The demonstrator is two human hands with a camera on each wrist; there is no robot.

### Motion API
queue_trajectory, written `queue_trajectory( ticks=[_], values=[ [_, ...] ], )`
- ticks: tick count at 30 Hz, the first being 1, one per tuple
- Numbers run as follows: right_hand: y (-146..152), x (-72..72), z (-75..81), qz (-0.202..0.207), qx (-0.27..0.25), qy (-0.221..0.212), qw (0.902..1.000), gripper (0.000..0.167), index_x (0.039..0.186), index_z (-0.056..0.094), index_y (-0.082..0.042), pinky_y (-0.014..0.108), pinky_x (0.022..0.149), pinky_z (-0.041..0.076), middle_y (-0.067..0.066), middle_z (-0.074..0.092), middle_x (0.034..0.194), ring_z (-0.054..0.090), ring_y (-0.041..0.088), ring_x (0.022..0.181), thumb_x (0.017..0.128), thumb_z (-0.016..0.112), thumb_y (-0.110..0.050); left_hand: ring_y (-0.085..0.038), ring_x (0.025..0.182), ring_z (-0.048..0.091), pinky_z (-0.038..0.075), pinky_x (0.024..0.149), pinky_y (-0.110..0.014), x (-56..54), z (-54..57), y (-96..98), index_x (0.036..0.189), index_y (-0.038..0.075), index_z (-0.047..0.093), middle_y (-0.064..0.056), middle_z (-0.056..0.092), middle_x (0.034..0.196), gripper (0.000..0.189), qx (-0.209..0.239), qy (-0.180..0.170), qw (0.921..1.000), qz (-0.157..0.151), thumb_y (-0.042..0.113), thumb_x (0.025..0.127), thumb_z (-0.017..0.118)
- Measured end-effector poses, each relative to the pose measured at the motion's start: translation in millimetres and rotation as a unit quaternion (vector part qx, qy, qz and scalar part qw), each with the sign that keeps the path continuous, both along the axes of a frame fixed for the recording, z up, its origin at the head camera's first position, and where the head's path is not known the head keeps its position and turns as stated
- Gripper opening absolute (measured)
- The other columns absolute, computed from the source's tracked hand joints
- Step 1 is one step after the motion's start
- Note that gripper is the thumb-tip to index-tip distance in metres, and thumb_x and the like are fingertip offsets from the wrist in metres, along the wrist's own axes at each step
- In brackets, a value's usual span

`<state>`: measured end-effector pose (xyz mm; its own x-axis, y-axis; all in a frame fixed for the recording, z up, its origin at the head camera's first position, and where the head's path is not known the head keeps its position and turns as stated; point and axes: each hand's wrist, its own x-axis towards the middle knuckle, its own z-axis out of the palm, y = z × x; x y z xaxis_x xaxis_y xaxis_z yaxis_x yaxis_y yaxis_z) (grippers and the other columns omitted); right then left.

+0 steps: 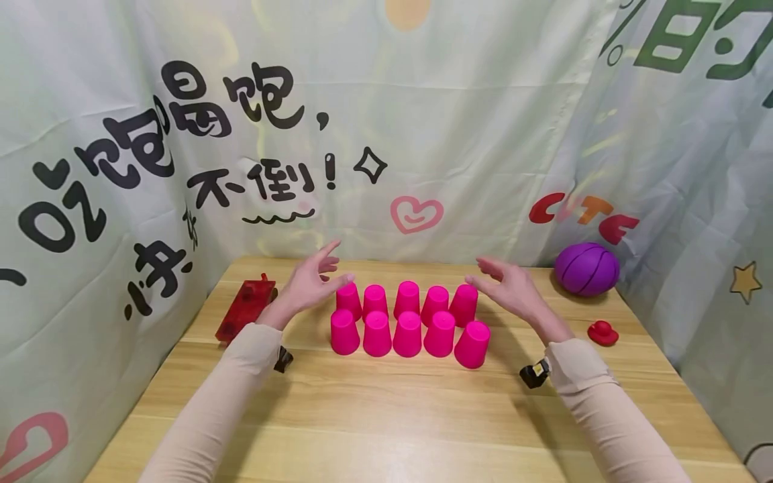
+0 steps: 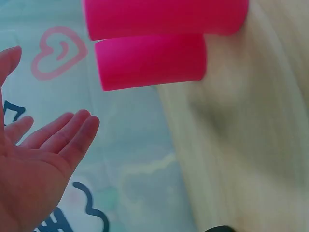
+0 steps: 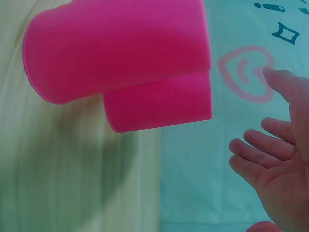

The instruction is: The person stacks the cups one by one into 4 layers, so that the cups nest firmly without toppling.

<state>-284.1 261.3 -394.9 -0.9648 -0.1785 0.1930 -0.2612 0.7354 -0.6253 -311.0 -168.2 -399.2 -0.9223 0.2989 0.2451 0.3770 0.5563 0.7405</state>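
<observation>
Several pink cups point(image 1: 408, 333) stand upside down in two rows on the wooden table point(image 1: 386, 409). My left hand point(image 1: 309, 283) hovers open just left of the back row, palm toward the cups, holding nothing. My right hand point(image 1: 507, 285) hovers open just right of the rows, also holding nothing. In the left wrist view the open palm point(image 2: 34, 164) faces two pink cups point(image 2: 150, 60). The right wrist view shows the open fingers point(image 3: 270, 159) beside two pink cups point(image 3: 159, 104).
A red transparent box point(image 1: 246, 309) lies at the table's left edge. A purple ball point(image 1: 587, 269) sits at the back right, with a small red cap-like object point(image 1: 602, 332) in front of it. Printed cloth hangs on three sides.
</observation>
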Motion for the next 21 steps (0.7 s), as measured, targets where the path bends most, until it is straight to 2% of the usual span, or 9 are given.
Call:
queue_trajectory(
  ticks=[5, 10, 16, 21],
  values=[
    [1.6, -0.8, -10.4, 0.003, -0.040, -0.003, 0.9992, 0.071, 0.153, 0.052, -0.002, 0.059, 0.111, 0.051, 0.027, 0.063, 0.144, 0.062, 0.045, 0.132, 0.098, 0.074, -0.042, -0.041, 0.131, 0.064, 0.055, 0.108, -0.054, -1.3, -13.3, -3.1, 0.161, 0.016, 0.042, -0.028, 0.063, 0.142, 0.081, 0.008, -0.040, 0.9992, 0.003, 0.033, 0.093, 0.082],
    [-1.1, -2.2, -19.0, 0.009, -0.052, -0.010, 0.9986, 0.064, 0.149, 0.056, 0.001, 0.057, 0.108, 0.053, 0.027, 0.064, 0.142, 0.065, 0.044, 0.128, 0.099, 0.075, -0.034, -0.043, 0.131, 0.064, 0.055, 0.109, -0.053, -1.4, -25.9, -5.1, 0.157, 0.009, 0.048, -0.029, 0.063, 0.142, 0.074, 0.006, -0.062, 0.9980, -0.007, 0.030, 0.094, 0.081],
    [-4.1, -1.3, -25.6, 0.024, -0.064, -0.029, 0.9973, 0.063, 0.148, 0.058, 0.000, 0.055, 0.106, 0.056, 0.025, 0.064, 0.143, 0.067, 0.041, 0.126, 0.097, 0.077, -0.032, -0.044, 0.129, 0.064, 0.056, 0.108, -0.053, -2.2, -32.4, -5.1, 0.155, 0.003, 0.049, -0.026, 0.063, 0.141, 0.073, 0.000, -0.080, 0.9967, -0.015, 0.027, 0.094, 0.080],
    [-5.5, 0.3, -30.0, 0.024, -0.054, -0.042, 0.9973, 0.063, 0.148, 0.058, -0.001, 0.054, 0.104, 0.057, 0.022, 0.068, 0.139, 0.068, 0.040, 0.124, 0.097, 0.077, -0.033, -0.042, 0.127, 0.066, 0.057, 0.106, -0.051, -2.3, -36.1, -5.1, 0.151, 0.000, 0.051, -0.025, 0.065, 0.139, 0.069, -0.009, -0.084, 0.9963, -0.012, 0.025, 0.094, 0.080]
  ],
)
